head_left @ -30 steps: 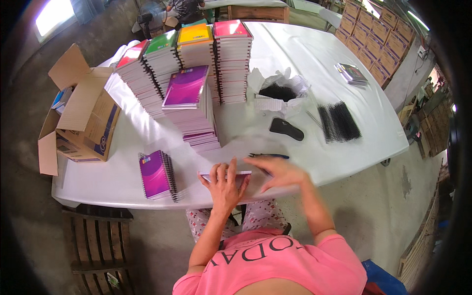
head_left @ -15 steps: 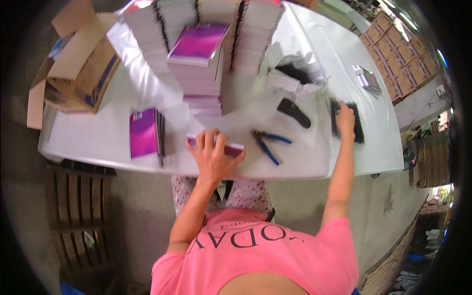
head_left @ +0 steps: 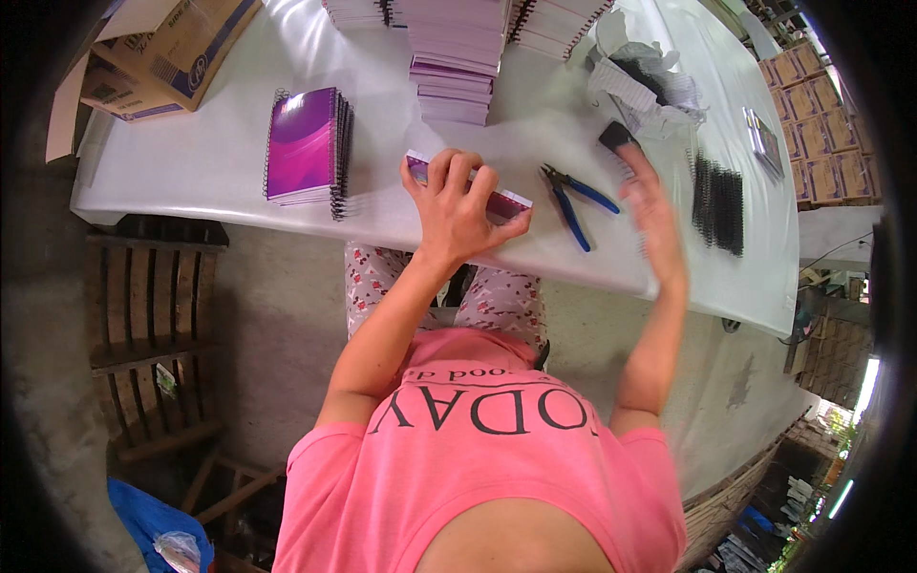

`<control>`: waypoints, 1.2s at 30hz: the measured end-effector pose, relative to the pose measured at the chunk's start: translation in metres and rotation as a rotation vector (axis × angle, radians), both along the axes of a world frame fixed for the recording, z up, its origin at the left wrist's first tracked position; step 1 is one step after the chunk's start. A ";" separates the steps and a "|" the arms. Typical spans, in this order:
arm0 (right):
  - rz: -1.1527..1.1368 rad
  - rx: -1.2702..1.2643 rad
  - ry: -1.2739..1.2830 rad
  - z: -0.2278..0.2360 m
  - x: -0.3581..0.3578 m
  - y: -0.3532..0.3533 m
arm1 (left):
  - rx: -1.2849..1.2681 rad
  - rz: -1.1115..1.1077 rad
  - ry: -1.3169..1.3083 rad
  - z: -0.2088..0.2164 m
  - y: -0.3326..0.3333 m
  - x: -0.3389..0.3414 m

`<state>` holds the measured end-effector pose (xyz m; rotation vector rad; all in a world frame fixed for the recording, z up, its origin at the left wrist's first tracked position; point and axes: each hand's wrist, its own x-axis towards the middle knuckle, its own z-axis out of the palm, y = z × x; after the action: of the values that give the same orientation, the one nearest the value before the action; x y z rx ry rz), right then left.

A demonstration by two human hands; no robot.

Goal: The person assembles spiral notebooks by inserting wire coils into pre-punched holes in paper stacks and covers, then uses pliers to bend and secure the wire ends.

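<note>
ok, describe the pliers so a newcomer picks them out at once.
On the white-covered table, go to the near edge, where the left hand holds a purple booklet. The pliers lie just right of it, short of the blurred right hand, handles spread toward the person. Those blue handles set them apart from the black spiral coils farther right.

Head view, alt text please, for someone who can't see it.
A person's left hand holds a purple-covered book at a white table; the right hand, blurred, is beside blue-handled pliers. Spiral-bound purple notebooks lie left.
</note>
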<state>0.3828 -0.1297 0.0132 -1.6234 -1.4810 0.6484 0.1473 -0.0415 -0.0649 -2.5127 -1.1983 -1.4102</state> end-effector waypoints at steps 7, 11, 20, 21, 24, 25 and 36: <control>0.051 -0.142 -0.037 -0.018 -0.070 -0.006 | 0.018 -0.053 -0.036 0.003 0.002 -0.003; -0.019 0.156 -0.070 -0.021 -0.073 0.002 | -0.005 -0.047 -0.055 0.004 0.000 0.000; 0.244 -0.178 0.252 -0.027 -0.059 0.002 | -0.049 -0.044 -0.062 0.002 0.000 0.000; 0.247 -0.267 0.307 -0.023 -0.058 0.002 | -0.060 -0.044 -0.041 0.002 0.000 -0.002; 0.124 -0.358 0.354 -0.005 -0.064 0.004 | -0.082 -0.061 0.035 0.006 -0.001 -0.005; 0.084 -0.291 0.304 -0.004 -0.067 0.004 | -0.087 -0.069 0.063 0.009 -0.002 -0.006; 0.215 -0.472 0.287 0.006 -0.061 0.011 | -0.114 -0.141 0.100 0.015 0.000 -0.014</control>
<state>0.3217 -0.1188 0.0194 -1.6303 -1.3622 1.3760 0.1333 -0.0412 -0.0495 -2.7579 -1.1358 -1.2587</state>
